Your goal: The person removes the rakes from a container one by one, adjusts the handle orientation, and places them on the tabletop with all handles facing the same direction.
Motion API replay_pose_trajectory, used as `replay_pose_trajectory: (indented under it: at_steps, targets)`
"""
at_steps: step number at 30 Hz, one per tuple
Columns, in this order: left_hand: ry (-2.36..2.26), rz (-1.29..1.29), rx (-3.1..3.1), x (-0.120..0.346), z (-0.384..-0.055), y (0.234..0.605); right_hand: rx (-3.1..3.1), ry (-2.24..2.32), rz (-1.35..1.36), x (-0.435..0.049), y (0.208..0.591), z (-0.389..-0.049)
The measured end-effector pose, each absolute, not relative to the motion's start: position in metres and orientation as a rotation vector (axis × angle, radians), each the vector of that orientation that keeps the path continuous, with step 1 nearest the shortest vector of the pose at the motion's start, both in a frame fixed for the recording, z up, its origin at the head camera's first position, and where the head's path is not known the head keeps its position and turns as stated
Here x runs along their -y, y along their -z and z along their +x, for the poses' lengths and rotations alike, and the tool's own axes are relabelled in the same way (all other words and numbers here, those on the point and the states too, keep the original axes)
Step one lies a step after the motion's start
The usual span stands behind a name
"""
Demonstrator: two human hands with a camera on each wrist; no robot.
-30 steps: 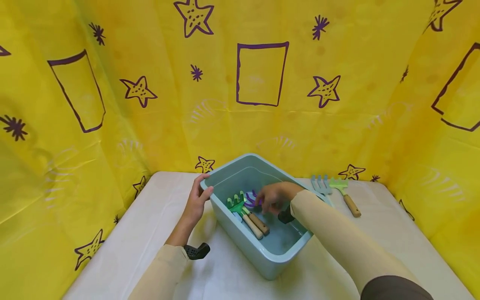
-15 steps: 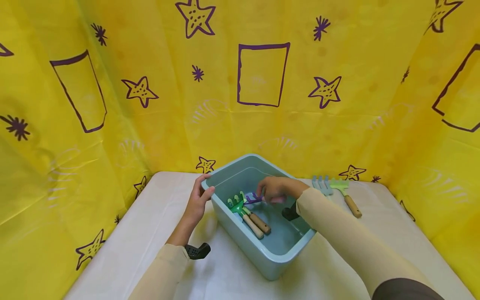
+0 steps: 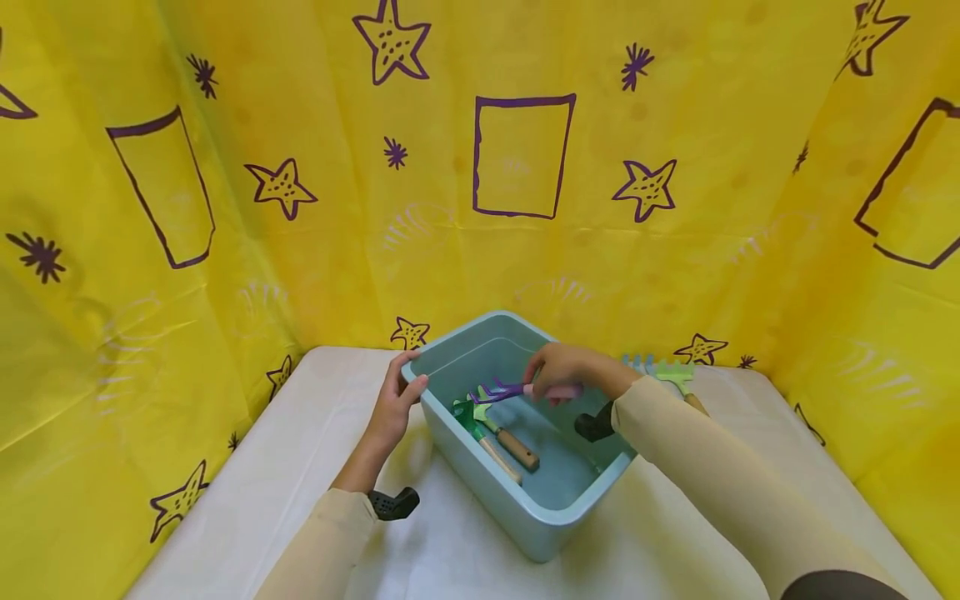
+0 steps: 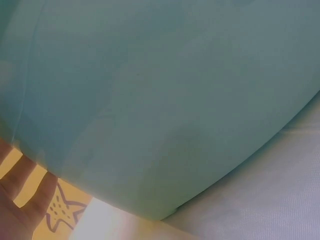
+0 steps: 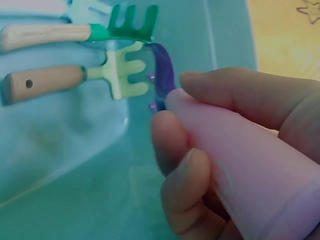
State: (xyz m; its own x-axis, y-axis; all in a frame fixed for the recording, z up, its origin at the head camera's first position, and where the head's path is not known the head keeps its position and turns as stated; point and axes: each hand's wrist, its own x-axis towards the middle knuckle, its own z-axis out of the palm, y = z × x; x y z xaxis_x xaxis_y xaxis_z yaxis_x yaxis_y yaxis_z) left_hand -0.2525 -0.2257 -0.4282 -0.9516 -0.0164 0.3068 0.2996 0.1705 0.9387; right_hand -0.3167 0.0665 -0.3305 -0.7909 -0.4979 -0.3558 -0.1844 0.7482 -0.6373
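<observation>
My left hand (image 3: 393, 404) grips the far left corner of a pale blue-green plastic bin (image 3: 487, 490), thumb over the rim and fingers outside. In my right hand (image 3: 558, 367), inside the bin's opening, is a small hand rake (image 5: 240, 150) with a pink handle and purple tines. Thumb and fingers curl round its handle, the tines pointing left. Below them on the bin floor lie a dark green hand rake (image 5: 132, 31) with a pale wooden handle and a light green one (image 5: 117, 75) with a brown handle. A light blue tool (image 5: 87, 10) lies beside these.
Right of the bin, on the white-covered table (image 3: 300, 467), lie a light green hand rake (image 3: 675, 373) and a blue one (image 3: 639, 362), partly hidden behind my right arm. Yellow patterned cloth (image 3: 517, 250) walls the table at the back and sides.
The right hand has taken hold of the pink-handled rake and lifted it rightward off the other tools. The dark green rake has turned on its side. My left hand stays on the rim.
</observation>
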Motion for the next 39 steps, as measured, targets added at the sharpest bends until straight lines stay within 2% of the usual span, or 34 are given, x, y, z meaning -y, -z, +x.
replay_pose_trajectory:
  at_steps: [7, 24, 39]
  targets:
    - [1.86, -0.263, 2.252, 0.218, -0.232, 0.4, -2.421, 0.971, -0.615, -0.085, 0.314, -0.311]
    - [1.855, -0.249, 2.242, 0.216, -0.231, 0.399, -2.593, 1.135, -0.563, -0.153, 0.283, -0.312]
    - [1.859, -0.272, 2.236, 0.217, -0.232, 0.401, -2.73, 1.273, -0.329, -0.222, 0.303, -0.305]
